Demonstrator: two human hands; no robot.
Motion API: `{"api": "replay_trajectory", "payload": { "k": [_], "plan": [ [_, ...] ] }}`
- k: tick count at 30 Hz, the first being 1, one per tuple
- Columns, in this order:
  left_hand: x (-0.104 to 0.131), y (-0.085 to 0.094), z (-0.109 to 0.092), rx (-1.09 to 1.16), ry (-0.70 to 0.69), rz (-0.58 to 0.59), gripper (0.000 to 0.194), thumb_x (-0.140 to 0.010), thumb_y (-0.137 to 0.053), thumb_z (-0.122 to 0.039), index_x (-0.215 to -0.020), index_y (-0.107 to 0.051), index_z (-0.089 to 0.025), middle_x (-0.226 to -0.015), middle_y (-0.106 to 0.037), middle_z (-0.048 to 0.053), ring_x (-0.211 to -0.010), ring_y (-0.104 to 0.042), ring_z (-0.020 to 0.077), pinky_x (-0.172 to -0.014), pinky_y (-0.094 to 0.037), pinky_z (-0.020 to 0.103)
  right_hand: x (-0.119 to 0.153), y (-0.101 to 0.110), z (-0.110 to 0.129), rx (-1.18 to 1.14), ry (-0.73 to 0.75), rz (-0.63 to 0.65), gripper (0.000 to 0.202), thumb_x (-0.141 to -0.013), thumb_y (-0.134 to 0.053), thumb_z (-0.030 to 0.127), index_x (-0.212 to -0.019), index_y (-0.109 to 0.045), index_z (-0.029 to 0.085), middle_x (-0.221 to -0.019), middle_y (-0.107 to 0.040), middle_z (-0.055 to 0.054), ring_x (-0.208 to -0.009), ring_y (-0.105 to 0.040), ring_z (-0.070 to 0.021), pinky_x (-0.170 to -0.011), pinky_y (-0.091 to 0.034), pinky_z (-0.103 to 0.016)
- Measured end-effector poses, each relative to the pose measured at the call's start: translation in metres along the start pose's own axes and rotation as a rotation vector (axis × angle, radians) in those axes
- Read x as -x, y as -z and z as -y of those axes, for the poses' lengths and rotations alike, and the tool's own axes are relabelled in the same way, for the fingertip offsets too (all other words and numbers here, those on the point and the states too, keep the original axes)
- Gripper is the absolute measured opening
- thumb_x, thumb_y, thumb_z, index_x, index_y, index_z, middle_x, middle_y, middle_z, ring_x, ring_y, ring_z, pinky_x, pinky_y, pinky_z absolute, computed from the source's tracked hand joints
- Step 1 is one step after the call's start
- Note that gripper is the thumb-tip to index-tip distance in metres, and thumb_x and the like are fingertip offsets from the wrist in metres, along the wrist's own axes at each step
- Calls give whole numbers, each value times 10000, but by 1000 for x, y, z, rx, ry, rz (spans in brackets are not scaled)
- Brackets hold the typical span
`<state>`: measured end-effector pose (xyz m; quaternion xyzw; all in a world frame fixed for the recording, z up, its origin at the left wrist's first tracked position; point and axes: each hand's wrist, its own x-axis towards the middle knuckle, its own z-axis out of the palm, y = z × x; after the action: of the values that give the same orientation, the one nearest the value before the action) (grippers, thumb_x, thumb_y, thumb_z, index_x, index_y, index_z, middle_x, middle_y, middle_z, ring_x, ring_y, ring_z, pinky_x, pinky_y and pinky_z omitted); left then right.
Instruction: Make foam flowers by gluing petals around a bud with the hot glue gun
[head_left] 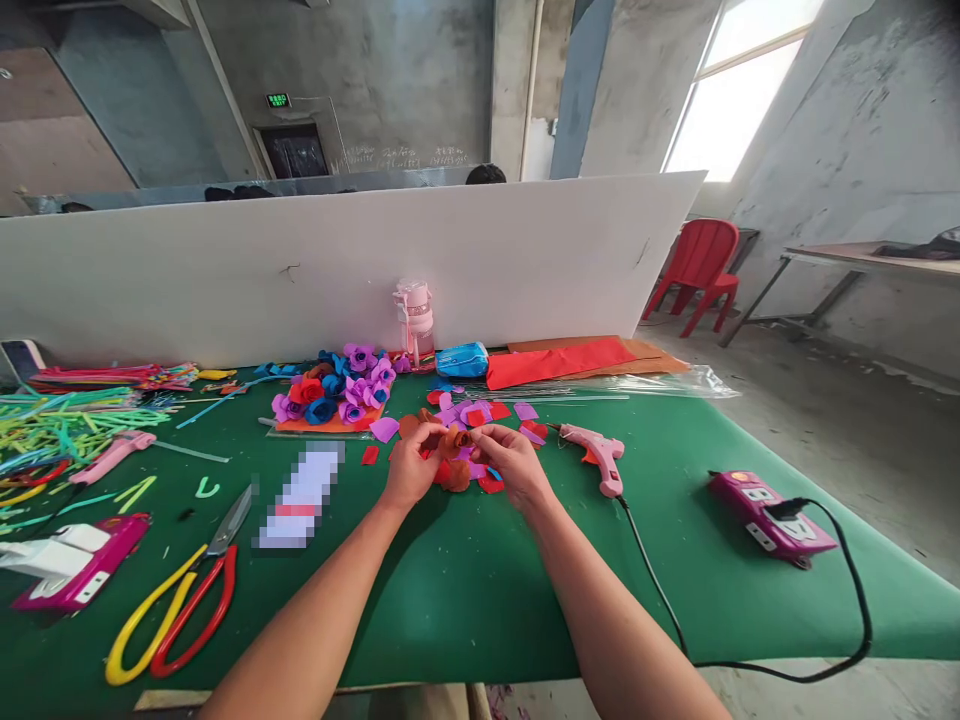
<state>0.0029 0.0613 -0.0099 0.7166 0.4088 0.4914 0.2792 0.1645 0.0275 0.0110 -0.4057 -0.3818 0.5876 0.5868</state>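
Between my two hands, over the middle of the green table, is a small brown paper flower point(455, 440). My left hand point(415, 465) pinches it from the left, and my right hand point(511, 462) has its fingertips closed on the right side. Loose paper petals point(491, 484) in red, purple, brown and blue lie under and around the hands. Finished-looking paper flowers point(337, 385) in purple, blue and red are heaped behind on the left. A pink hot glue gun point(597, 455) rests just right of my right hand, its black cord running toward the front edge.
Large scissors point(184, 595) and a blurred-out rectangle point(301, 497) lie left. Colourful strips point(82, 420), a second pink glue gun point(112, 458) and a power strip point(82, 565) sit further left. Another power strip point(772, 515) is right. A pink bottle point(415, 318) stands before the white partition point(337, 270).
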Motion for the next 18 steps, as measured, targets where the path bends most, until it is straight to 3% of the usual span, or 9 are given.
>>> {"api": "replay_trajectory", "payload": {
  "k": [8, 14, 18],
  "plan": [
    [-2, -3, -7, 331, 189, 45, 281, -683, -722, -327, -899, -640, -167, -782, -693, 15, -684, -654, 148, -642, -523, 244, 0, 0, -6, -208, -67, 90, 311, -608, -791, 421, -708, -644, 166, -575, -591, 27, -510, -520, -65, -574, -443, -209],
    [-1, -2, -10, 375, 220, 72, 304, -676, -746, -361, -886, -633, -171, -705, -649, -14, -636, -626, 129, -639, -513, 241, -1, -2, -6, -200, -37, 58, 306, -603, -791, 415, -694, -638, 165, -544, -572, 34, -498, -506, -65, -559, -430, -208],
    [-1, -2, -8, 281, 157, 49, 258, -708, -721, -371, -845, -625, -174, -731, -644, -5, -672, -615, 126, -645, -497, 226, 1, -4, -2, -117, 5, 36, 303, -620, -766, 435, -699, -641, 171, -571, -589, 27, -510, -509, -71, -562, -423, -211]
  ]
}}
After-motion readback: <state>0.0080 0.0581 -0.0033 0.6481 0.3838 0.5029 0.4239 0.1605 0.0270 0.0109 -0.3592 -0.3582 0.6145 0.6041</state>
